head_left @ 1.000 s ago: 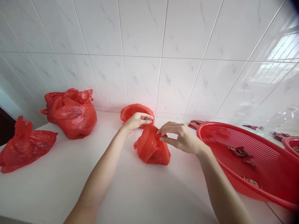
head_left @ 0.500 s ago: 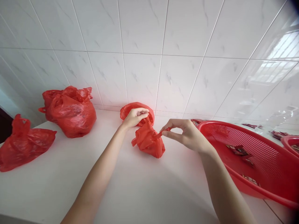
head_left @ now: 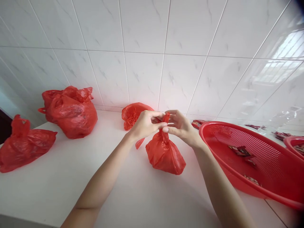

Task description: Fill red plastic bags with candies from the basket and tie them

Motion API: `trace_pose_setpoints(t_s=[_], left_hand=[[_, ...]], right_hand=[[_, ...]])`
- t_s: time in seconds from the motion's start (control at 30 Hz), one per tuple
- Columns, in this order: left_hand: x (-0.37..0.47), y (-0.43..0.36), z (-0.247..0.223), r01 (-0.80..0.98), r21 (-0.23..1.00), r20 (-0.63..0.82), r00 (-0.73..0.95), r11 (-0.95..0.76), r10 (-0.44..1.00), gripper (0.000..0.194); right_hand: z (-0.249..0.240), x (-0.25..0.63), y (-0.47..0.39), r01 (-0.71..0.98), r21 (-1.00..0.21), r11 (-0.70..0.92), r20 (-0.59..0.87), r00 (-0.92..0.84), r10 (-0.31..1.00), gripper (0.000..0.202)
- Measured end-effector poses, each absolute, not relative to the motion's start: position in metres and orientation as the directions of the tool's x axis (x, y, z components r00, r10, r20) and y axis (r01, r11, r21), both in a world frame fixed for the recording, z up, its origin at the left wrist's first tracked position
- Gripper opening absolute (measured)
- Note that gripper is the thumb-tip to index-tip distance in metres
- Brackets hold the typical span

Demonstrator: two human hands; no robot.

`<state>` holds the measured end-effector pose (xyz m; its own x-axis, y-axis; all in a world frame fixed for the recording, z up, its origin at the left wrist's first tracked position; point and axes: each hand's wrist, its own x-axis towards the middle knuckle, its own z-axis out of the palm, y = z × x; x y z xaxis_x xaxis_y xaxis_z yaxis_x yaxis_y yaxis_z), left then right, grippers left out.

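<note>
A small, filled red plastic bag [head_left: 165,155] is at the middle of the white counter, its top gathered into a narrow neck. My left hand [head_left: 148,124] pinches that neck from the left. From the right, my right hand [head_left: 180,126] closes thumb and fingers on the same neck, and a twisted tip of plastic sticks up between the hands. Partly behind my left hand lies a second, crumpled red plastic bag [head_left: 131,115] against the wall. What the small bag contains is hidden.
On the left stand a full red bag [head_left: 73,115] and a flatter tied red bag [head_left: 28,144]. A big red plastic basket [head_left: 237,172] with several small wrapped packets [head_left: 242,151] fills the right side. Behind it are a clear bottle [head_left: 282,122] and the tiled wall [head_left: 142,28].
The small bag has shifted right and nearer and now sits upright. My hands have come together at its neck; before, they were apart, my right hand pulling one handle.
</note>
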<state>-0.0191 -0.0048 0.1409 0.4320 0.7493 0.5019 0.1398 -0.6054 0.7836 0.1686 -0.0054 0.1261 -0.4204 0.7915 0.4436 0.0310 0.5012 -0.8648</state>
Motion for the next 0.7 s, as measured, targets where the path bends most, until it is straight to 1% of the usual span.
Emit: trace_pose_setpoints(t_s=[0.03,0.1,0.17,0.23,0.4,0.5,0.7], left_hand=[[-0.019,-0.004,0.141,0.122,0.79,0.509,0.415,-0.6,0.754,0.013],[-0.02,-0.004,0.142,0.089,0.797,0.532,0.364,-0.597,0.765,0.013],[-0.021,-0.003,0.142,0.063,0.797,0.56,0.296,-0.601,0.774,0.015],[-0.024,0.0,0.142,0.04,0.795,0.581,0.24,-0.605,0.778,0.016],[-0.032,0.008,0.143,0.023,0.782,0.611,0.17,-0.623,0.773,0.016],[-0.034,0.011,0.142,0.025,0.783,0.611,0.154,-0.621,0.776,0.017],[-0.033,0.012,0.142,0.012,0.782,0.615,0.152,-0.624,0.774,0.016]], right_hand=[[0.123,0.17,-0.003,0.01,-0.891,0.453,0.384,-0.513,0.767,0.052],[0.115,0.17,0.001,0.015,-0.934,0.357,0.262,-0.651,0.712,0.042],[0.105,0.166,0.004,0.046,-0.955,0.292,0.179,-0.696,0.696,0.031],[0.097,0.16,0.005,0.062,-0.966,0.251,0.144,-0.679,0.72,0.03],[0.09,0.146,0.003,-0.019,-0.986,0.165,0.141,-0.619,0.773,0.035],[0.091,0.143,0.0,-0.034,-0.982,0.186,0.168,-0.605,0.778,0.035],[0.091,0.143,0.0,-0.007,-0.971,0.241,0.197,-0.599,0.777,0.036]])
